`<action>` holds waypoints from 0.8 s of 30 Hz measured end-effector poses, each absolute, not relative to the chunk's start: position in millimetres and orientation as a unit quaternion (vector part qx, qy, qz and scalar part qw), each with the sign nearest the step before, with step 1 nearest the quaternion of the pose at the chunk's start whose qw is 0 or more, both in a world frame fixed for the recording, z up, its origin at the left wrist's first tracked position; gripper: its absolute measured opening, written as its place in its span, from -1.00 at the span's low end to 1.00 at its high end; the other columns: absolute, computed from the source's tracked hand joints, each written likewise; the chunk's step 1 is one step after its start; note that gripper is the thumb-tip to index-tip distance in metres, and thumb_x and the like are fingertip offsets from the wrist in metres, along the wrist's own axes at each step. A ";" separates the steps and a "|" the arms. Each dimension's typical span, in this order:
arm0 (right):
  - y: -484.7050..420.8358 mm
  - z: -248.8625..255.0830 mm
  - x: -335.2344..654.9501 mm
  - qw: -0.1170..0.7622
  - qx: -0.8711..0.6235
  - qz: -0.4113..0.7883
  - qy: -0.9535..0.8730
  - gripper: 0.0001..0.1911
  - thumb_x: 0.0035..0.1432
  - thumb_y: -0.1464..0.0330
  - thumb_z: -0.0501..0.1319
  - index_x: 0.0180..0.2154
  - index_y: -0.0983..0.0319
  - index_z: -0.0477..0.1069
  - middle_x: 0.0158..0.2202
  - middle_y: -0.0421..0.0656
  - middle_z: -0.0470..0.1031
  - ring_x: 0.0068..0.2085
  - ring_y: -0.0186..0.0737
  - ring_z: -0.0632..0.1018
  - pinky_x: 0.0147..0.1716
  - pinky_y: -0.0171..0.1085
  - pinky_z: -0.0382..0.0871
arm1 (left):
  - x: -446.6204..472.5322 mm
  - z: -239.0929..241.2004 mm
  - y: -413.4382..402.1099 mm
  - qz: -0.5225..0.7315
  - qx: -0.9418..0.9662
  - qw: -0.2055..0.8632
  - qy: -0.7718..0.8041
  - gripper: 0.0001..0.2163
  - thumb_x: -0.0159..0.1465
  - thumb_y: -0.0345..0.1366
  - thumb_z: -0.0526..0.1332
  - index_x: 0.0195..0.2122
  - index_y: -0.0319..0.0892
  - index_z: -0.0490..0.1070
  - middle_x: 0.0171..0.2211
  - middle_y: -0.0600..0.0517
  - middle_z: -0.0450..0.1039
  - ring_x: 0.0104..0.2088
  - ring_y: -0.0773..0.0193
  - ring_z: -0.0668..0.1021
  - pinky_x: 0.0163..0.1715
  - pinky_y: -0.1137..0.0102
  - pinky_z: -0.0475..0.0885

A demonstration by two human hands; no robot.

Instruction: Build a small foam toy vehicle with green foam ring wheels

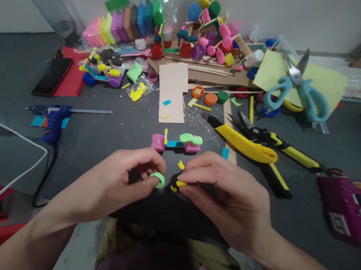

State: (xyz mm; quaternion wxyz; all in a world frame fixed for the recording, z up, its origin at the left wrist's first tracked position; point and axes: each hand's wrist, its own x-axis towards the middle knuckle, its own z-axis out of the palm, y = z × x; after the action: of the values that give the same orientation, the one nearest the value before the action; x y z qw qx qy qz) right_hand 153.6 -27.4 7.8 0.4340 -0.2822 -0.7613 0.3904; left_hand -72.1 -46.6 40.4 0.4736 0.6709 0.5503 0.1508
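My left hand (124, 176) pinches a small light-green clay ring (157, 179) between thumb and fingers. My right hand (222, 191) is closed in a pinch on a small yellow clay piece (181, 184) just right of the ring. Two more yellow bits, one (180, 165) above and one (173, 189) below, lie between my hands. Just beyond my fingers stands a small clay toy vehicle (177, 142) with pink wheels, a blue body and a green top.
A yellow utility knife (247, 145) and yellow-handled pliers (282, 145) lie to the right, teal scissors (296, 89) on yellow paper behind. A blue glue gun (53, 119) is at left. Coloured clay blocks (124, 24) and clay models (207, 34) crowd the back. A cardboard strip (172, 91) lies centre.
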 end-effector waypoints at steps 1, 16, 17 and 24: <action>-27.4 7.5 153.6 0.433 -0.282 0.403 -0.755 -0.92 0.23 0.48 0.33 -0.23 0.21 0.54 -0.30 -0.17 0.56 -0.25 -0.33 0.58 -0.26 -0.31 0.47 | -69.0 40.7 -46.7 0.157 0.669 0.490 0.537 -0.95 0.35 -0.32 0.20 -0.22 -0.07 0.45 -0.34 0.18 0.47 -0.35 0.42 0.45 -0.37 0.54 0.32; -27.3 12.6 156.4 0.418 -0.303 0.474 -0.714 -0.79 0.23 0.57 0.26 -0.18 0.17 0.54 -0.31 -0.20 0.61 -0.30 -0.34 0.61 -0.33 -0.34 0.50 | -56.7 28.2 -40.2 0.226 0.607 0.600 0.470 -0.92 0.31 -0.40 0.21 -0.23 -0.12 0.47 -0.38 0.13 0.44 -0.41 0.42 0.44 -0.42 0.54 0.34; -26.5 12.5 157.0 0.414 -0.299 0.473 -0.718 -0.82 0.25 0.55 0.26 -0.19 0.18 0.55 -0.31 -0.20 0.61 -0.29 -0.34 0.61 -0.32 -0.34 0.50 | -56.9 27.9 -39.8 0.229 0.603 0.602 0.470 -0.93 0.30 -0.41 0.22 -0.24 -0.12 0.47 -0.41 0.14 0.43 -0.43 0.43 0.42 -0.45 0.55 0.32; -24.4 10.8 154.9 0.401 -0.320 0.461 -0.724 -0.90 0.27 0.50 0.27 -0.26 0.20 0.52 -0.38 -0.21 0.58 -0.34 -0.35 0.58 -0.36 -0.34 0.47 | -55.6 25.0 -34.1 0.230 0.554 0.648 0.469 -0.95 0.28 -0.41 0.22 -0.27 -0.15 0.44 -0.45 0.14 0.38 -0.48 0.44 0.37 -0.51 0.54 0.26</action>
State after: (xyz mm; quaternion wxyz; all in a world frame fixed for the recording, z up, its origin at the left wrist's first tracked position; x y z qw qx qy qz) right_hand 154.9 -24.4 10.8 0.4007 -0.3196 -0.7241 0.4615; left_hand -55.6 -34.1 25.0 0.6482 0.5541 0.4691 0.2299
